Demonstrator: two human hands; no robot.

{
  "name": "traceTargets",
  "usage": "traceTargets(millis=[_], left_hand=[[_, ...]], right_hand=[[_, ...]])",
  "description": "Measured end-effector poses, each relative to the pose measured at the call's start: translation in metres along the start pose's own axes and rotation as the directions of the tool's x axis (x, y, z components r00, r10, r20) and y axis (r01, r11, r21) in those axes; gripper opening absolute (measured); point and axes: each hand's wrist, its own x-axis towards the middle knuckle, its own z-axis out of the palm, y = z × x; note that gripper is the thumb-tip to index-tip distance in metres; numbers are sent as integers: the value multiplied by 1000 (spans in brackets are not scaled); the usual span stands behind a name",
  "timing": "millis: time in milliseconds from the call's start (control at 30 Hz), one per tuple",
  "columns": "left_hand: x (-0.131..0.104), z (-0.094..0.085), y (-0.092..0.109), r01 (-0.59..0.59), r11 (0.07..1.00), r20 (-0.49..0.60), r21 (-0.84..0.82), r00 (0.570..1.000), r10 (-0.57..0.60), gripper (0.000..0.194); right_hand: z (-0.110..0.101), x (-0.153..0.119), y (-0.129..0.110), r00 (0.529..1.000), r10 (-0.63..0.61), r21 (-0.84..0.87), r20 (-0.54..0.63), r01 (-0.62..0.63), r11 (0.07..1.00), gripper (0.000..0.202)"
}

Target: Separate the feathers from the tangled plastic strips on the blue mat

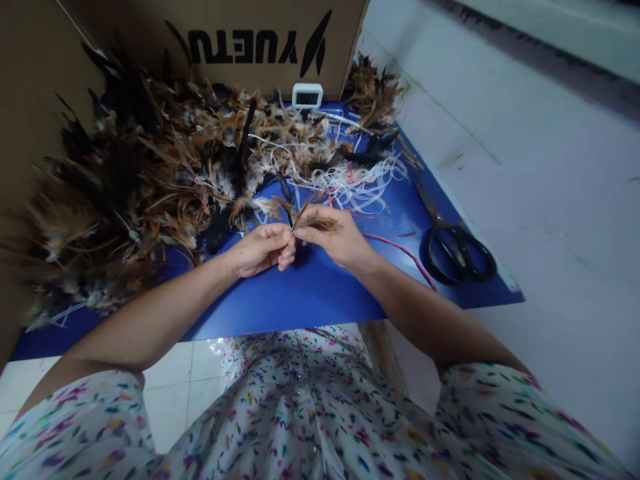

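Both my hands meet over the front middle of the blue tabletop. Thumb and fingers of my left hand are pinched at the base of a small tuft of brown and black feathers. My right hand also has its thumb and fingers closed on this tuft, and the brown tips lie across its fingers. The fingertips of the two hands nearly touch. Just beyond them lies a large heap of brown, black and white feathers.
White plastic strips lie behind my right hand. Black-handled scissors and a red cord are to the right. A small white digital clock stands before a cardboard box. More feathers lie at the back right, near the wall.
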Motion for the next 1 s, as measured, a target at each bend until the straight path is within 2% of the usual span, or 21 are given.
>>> traceTargets(millis=[267,533,600,700,767,867,1000], left_hand=[[1,1,0,-51,999,-25,15,998,51,34],[1,2,6,-136,990,-141,36,980,140,35],[1,3,9,-179,983,-177,50,967,185,36],[-1,6,14,-241,967,-215,84,943,253,37],[-2,8,18,-261,959,-243,115,928,282,36],[-3,12,27,-284,947,-299,152,900,318,34],[-3,14,45,-379,909,-405,177,813,418,29]], right_hand=[[3,0,2,1000,-27,52,-14,27,998,33],[4,1,7,996,36,98,-77,-29,995,42],[3,0,10,995,87,27,-49,-86,996,36],[5,-2,11,992,120,-178,44,-110,978,14],[7,-5,10,986,111,-335,123,-64,940,4],[10,-10,6,967,87,-529,238,54,847,8],[10,-14,2,936,51,-646,349,201,737,13]])
